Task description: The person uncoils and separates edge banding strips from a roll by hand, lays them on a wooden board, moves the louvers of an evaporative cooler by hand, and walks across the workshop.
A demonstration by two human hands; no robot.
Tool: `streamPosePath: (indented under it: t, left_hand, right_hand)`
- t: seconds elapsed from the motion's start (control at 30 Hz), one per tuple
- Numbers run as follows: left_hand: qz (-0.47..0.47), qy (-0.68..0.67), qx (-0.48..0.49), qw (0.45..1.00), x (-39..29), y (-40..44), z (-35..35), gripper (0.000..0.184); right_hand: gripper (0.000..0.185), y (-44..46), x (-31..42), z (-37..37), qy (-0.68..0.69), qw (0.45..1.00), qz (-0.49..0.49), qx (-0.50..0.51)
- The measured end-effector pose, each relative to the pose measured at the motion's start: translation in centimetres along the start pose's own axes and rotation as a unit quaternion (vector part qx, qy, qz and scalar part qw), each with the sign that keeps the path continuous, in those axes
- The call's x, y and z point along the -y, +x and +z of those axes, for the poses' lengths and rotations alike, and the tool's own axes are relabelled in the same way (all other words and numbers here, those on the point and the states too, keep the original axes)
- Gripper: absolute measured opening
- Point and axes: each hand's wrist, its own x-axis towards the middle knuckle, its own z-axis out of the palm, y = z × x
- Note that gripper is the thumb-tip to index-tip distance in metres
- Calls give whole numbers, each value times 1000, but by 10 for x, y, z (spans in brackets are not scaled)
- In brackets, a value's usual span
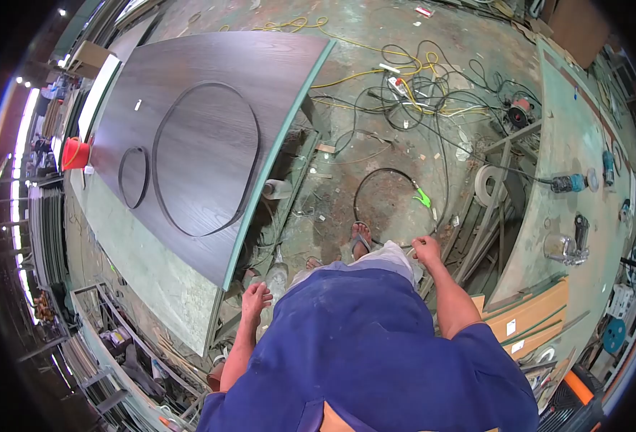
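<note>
My left hand [255, 297] hangs beside my hip, near the corner of a dark wood-grain panel [210, 79] with a green edge. Its fingers are loosely bent and slightly apart, with nothing seen in them. My right hand [426, 250] is curled closed beside my pale trousers [397, 261]; whatever it holds, if anything, is hidden. On the panel lie a large loop of dark edge-band strip [157, 155] and a smaller coil [145, 178]. Ahead of my right hand, a green air blow gun [423, 198] on a black hose rests on the floor.
Tangled black and yellow cables [419, 68] cover the floor ahead, beside a red-and-black power tool [521, 111]. To the right, a workbench [548, 187] carries a blue power tool [568, 183] and a trim router [580, 234]. A red bucket [76, 153] stands beyond the panel at left.
</note>
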Motion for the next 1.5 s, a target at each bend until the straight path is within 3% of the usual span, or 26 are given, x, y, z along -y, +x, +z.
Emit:
streamPosePath:
  t: [0.47,0.57,0.97,1.13,1.5]
  left_hand:
    - [14,52,-1,999,-23,-22,10,34]
    - [13,49,8,999,-16,-17,7,34]
    - [28,106,20,994,-18,-15,4,33]
    - [33,91,16,995,-19,-14,4,34]
    - [24,81,4,996,-30,-19,9,43]
  right_hand:
    - [36,-3,-2,5,-37,999,22,0]
    - [36,2,-8,11,-39,999,-13,-9]
    - [36,5,-24,19,-31,999,32,-13]
    - [37,17,-41,25,-61,997,-20,-40]
    - [34,4,-18,15,1,999,25,39]
